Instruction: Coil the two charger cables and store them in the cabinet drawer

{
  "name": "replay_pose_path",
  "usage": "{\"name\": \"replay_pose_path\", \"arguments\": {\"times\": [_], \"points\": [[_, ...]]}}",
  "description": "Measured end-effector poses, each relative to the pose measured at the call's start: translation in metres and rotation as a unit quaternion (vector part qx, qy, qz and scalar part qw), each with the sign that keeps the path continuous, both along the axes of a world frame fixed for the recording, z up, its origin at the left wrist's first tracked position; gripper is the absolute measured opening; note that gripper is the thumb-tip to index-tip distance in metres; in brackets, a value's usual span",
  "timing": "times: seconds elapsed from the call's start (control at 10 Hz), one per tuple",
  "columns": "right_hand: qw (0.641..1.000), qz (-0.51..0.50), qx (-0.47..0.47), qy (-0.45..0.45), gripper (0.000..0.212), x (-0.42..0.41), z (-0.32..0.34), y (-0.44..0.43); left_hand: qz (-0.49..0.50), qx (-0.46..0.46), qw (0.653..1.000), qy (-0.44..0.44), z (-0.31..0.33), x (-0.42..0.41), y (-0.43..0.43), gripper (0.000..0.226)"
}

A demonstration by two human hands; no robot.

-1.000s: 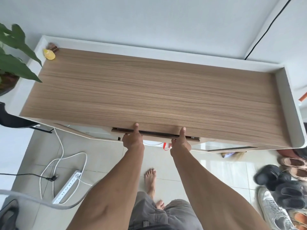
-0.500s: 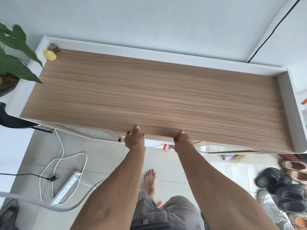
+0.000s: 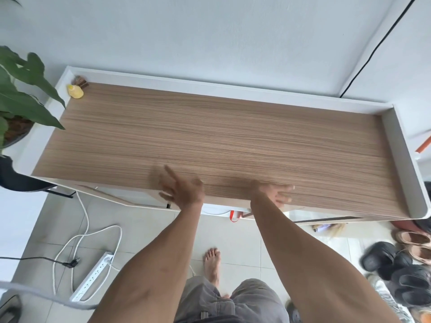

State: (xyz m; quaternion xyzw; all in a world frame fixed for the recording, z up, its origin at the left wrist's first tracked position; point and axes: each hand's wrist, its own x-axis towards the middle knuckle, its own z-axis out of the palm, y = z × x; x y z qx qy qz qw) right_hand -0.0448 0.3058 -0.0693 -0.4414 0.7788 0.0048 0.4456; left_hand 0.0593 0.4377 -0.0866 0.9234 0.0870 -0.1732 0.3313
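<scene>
I look down on a cabinet with a wood-grain top [image 3: 210,136] and a white raised rim. Its drawer front lies out of sight under the front edge, pushed in. The two charger cables are not visible. My left hand [image 3: 180,188] hovers over the front edge of the top, blurred, fingers spread, holding nothing. My right hand [image 3: 274,193] lies flat on the top near the front edge, fingers apart and empty.
A small yellow object [image 3: 75,91] sits at the top's back left corner. A potted plant [image 3: 21,101] stands to the left. A white power strip [image 3: 93,278] with cords lies on the tiled floor; shoes [image 3: 396,264] crowd the right. A red tag [image 3: 234,215] hangs under the cabinet.
The drawer, slightly open a second ago, has been pushed shut. Both hands left its handle and rose onto the cabinet top with fingers spread.
</scene>
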Motion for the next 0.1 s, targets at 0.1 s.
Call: {"name": "replay_pose_path", "arguments": {"times": [0.1], "points": [[0.972, 0.198, -0.127, 0.009, 0.113, 0.0115, 0.0097, -0.0044, -0.231, 0.042, 0.971, -0.031, 0.0021, 0.0075, -0.0073, 0.114]]}}
